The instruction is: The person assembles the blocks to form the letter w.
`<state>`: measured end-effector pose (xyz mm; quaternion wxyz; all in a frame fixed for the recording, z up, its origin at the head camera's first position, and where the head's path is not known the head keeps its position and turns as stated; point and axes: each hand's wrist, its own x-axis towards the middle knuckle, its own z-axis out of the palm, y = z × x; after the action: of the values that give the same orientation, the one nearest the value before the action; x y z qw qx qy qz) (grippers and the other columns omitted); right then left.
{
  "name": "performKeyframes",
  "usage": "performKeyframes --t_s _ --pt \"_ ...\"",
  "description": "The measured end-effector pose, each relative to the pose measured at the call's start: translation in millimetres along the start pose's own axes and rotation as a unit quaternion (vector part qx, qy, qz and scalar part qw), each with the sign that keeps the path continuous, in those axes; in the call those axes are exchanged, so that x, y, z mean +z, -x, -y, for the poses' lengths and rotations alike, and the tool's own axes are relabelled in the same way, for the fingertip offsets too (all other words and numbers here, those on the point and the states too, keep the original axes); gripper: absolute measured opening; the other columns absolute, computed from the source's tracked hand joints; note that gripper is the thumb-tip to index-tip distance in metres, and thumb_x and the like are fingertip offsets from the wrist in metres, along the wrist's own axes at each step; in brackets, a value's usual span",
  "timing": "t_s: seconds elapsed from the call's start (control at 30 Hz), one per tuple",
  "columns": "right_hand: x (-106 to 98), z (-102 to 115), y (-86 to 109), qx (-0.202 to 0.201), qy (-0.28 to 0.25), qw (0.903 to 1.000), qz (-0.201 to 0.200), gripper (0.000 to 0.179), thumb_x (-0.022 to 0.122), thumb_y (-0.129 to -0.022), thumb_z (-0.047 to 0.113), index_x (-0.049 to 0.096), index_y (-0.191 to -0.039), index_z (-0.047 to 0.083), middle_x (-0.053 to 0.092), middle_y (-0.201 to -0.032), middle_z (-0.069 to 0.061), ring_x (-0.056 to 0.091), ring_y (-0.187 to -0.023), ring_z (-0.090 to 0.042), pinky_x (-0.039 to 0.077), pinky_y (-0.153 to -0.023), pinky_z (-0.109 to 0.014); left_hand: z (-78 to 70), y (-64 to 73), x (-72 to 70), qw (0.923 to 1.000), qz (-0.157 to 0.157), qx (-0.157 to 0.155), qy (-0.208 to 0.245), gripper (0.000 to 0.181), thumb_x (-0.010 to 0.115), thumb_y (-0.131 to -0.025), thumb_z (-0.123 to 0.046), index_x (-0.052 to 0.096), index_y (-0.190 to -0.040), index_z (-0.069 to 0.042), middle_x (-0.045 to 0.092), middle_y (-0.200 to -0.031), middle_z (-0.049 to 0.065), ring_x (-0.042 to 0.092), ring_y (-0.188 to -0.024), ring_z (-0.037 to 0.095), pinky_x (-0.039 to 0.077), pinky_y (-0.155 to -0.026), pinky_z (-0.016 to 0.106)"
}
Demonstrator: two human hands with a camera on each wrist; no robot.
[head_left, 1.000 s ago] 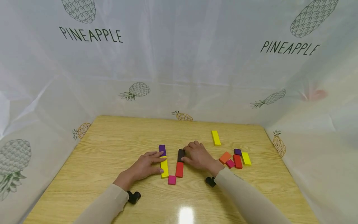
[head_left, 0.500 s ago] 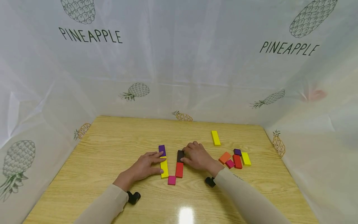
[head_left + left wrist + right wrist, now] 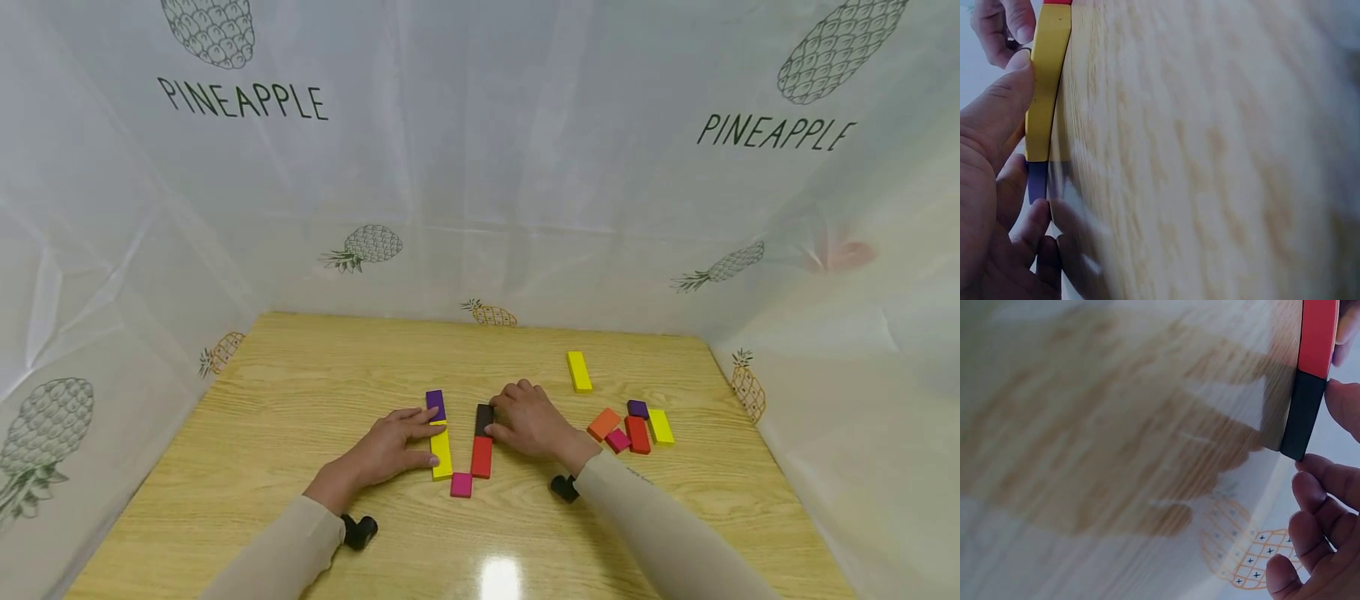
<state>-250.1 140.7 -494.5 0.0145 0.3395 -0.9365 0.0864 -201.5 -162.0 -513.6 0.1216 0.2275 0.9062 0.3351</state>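
In the head view a purple block point(image 3: 436, 405) and a long yellow block point(image 3: 441, 454) lie end to end. My left hand point(image 3: 386, 446) rests spread on them, its thumb on the yellow block and fingertips at the purple one. To the right, a black block point(image 3: 484, 420) lies end to end with a red block point(image 3: 482, 457). My right hand point(image 3: 534, 419) holds the black block between thumb and index finger, the index at its far end, as the right wrist view shows. A small pink block point(image 3: 461, 485) lies between the near ends of both columns.
Right of my right hand lie loose blocks: orange point(image 3: 603, 424), pink point(image 3: 618, 440), red point(image 3: 637, 435), purple point(image 3: 637, 409) and yellow point(image 3: 661, 427). Another yellow block point(image 3: 579, 372) lies farther back. A pineapple-printed curtain point(image 3: 480, 208) surrounds the wooden table point(image 3: 360, 358) behind and at the sides.
The black block has shifted slightly toward me against the red block, with my right fingers on it. My left hand and the other blocks stay in place.
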Motion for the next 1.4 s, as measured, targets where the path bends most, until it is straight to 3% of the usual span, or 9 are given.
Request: performKeyframes --t_s 0.57,0.8,1.0,1.2,1.4 --pt "0 1 3.5 0.003 0.007 1.0 0.005 0.049 0.066 -0.103 0.048 0.07 -0.133 0.009 0.067 -0.127 -0.007 0.054 -0.11 -0.026 0.048 -0.095 -0.047 -1.3 1.5 2.7 0.9999 0.0 0.003 -0.01 0.057 0.074 -0.098 -0.044 0.063 -0.149 -0.02 0.041 -0.169 0.002 0.031 -0.157 0.04 0.017 -0.123 0.074" --pt "-2 -4 11.0 0.009 0.01 0.9995 -0.028 0.046 0.068 -0.102 0.043 0.07 -0.132 0.008 0.067 -0.127 -0.01 0.055 -0.112 -0.03 0.048 -0.097 -0.052 -3.0 3.2 5.3 0.9998 -0.008 0.004 -0.017 0.058 0.074 -0.098 -0.043 0.062 -0.149 -0.018 0.041 -0.168 0.004 0.031 -0.156 0.042 0.017 -0.122 0.075" --pt "-4 -14 24.1 0.022 0.031 0.9966 -0.073 0.042 0.074 -0.099 0.039 0.071 -0.126 0.007 0.067 -0.118 -0.01 0.056 -0.106 -0.03 0.048 -0.093 -0.051 -1.6 4.8 7.2 0.9998 -0.012 0.009 -0.013 0.058 0.074 -0.098 -0.043 0.062 -0.149 -0.018 0.041 -0.168 0.005 0.031 -0.156 0.042 0.017 -0.123 0.075" --pt "-9 -32 45.8 0.04 0.053 0.9935 -0.092 0.04 0.078 -0.096 0.036 0.072 -0.122 0.006 0.066 -0.112 -0.009 0.054 -0.1 -0.03 0.047 -0.083 -0.048 0.1 5.6 8.6 0.9999 -0.01 0.005 -0.007 0.057 0.074 -0.098 -0.042 0.063 -0.149 -0.019 0.04 -0.169 0.004 0.03 -0.157 0.042 0.017 -0.122 0.076" --pt "-20 -50 77.4 0.066 0.069 0.9897 -0.107 0.04 0.079 -0.094 0.034 0.073 -0.119 0.003 0.067 -0.111 -0.011 0.055 -0.099 -0.032 0.049 -0.087 -0.052 -0.4 3.5 6.8 0.9999 -0.009 0.006 -0.002 0.057 0.074 -0.098 -0.042 0.062 -0.15 -0.02 0.039 -0.17 0.002 0.029 -0.158 0.041 0.016 -0.123 0.076"
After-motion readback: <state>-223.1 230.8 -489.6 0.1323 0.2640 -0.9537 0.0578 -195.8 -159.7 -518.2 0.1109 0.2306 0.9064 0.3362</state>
